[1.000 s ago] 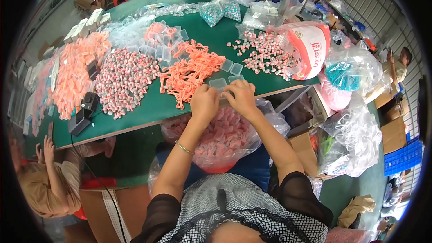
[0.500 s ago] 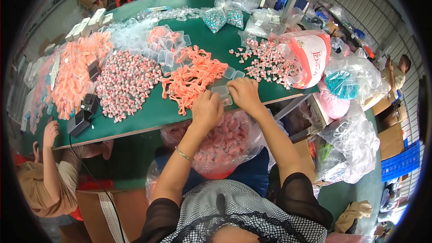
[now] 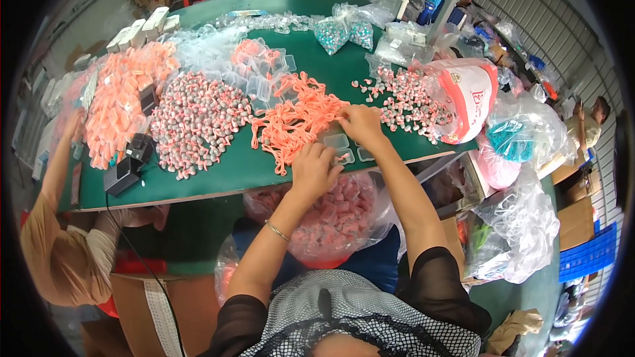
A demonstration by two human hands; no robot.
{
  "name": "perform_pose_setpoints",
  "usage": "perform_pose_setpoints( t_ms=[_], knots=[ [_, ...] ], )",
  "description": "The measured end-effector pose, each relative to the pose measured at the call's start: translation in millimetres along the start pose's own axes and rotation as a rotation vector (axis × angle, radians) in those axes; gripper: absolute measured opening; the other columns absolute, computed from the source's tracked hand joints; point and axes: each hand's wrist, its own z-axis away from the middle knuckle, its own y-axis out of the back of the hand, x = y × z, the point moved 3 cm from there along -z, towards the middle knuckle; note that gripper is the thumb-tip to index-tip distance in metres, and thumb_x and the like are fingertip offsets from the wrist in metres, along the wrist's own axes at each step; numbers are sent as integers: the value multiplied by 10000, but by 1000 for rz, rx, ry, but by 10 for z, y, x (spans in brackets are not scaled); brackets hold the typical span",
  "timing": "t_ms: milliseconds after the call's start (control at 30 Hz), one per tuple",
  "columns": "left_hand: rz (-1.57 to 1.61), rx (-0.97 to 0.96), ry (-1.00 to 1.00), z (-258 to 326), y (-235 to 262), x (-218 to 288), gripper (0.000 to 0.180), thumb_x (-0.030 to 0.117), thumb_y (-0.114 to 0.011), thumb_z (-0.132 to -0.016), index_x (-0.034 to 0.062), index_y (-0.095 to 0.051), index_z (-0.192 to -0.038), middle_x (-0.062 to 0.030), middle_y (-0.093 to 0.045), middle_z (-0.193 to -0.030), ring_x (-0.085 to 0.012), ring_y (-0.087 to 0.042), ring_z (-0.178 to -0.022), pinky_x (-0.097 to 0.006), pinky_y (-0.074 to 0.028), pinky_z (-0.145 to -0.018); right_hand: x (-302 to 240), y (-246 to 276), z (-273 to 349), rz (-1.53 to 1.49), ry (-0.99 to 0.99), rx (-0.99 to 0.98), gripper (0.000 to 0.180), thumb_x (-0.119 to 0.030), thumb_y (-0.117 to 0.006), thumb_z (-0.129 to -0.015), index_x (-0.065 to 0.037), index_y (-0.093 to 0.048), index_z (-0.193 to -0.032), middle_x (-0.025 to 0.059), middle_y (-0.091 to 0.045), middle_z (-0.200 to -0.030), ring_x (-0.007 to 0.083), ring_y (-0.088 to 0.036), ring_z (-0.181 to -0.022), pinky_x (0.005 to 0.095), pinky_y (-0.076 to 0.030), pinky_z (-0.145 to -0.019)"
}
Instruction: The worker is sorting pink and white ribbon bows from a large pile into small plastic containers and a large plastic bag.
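Note:
My left hand (image 3: pixel 315 170) is closed at the table's near edge, its fingers curled round a small clear plastic box (image 3: pixel 345 156) with a pink-and-grey piece in it. The fingers partly hide the box. My right hand (image 3: pixel 362 125) reaches to the right edge of a heap of orange looped cords (image 3: pixel 297 119), with its fingertips pinched together on a cord there. Between my hands lies another clear box (image 3: pixel 336 141), and one more clear box (image 3: pixel 365 154) sits below my right wrist.
Left of the cords are a heap of pink-and-grey pieces (image 3: pixel 192 122), orange packets (image 3: pixel 122 99) and a black device (image 3: pixel 122 176). More pieces spill from a white-and-red bag (image 3: pixel 469 96) on the right. A filled plastic bag (image 3: pixel 334 215) hangs below the edge. A co-worker's arm (image 3: pixel 58 158) reaches in at left.
My right hand has left the clear box and moved up to the orange cords. My left hand stays low by the box. The co-worker's arm now reaches farther over the table. The view has shifted slightly.

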Motion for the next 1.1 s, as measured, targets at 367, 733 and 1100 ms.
perform_pose_setpoints(
  t_ms=[367,733,1100],
  knots=[
    [44,-5,47,-35,31,-15,406,284,-762,-711,81,-659,-1047,-81,-609,-1011,-283,-558,-964,-402,-432,-812,354,246,486,-799,-262,-59,146,-88,-689,-842,-15,-685,-969,42,-687,-797,91,-618,-728,253,-498,-670],
    [108,-45,175,-62,4,-14,595,261,-804,-656,95,-583,-1183,-82,-649,-967,-272,-577,-955,-404,-438,-794,80,284,679,-694,-69,-28,125,-79,-700,-809,-42,-671,-926,57,-680,-823,168,-629,-752,307,-485,-696],
    [72,26,69,-37,1,-19,438,246,-809,-633,114,-677,-1030,-51,-643,-989,-260,-576,-959,-398,-440,-798,-78,295,808,-228,290,125,89,-151,-690,-786,-111,-675,-865,23,-629,-903,212,-587,-933,401,-381,-873]
  ],
)
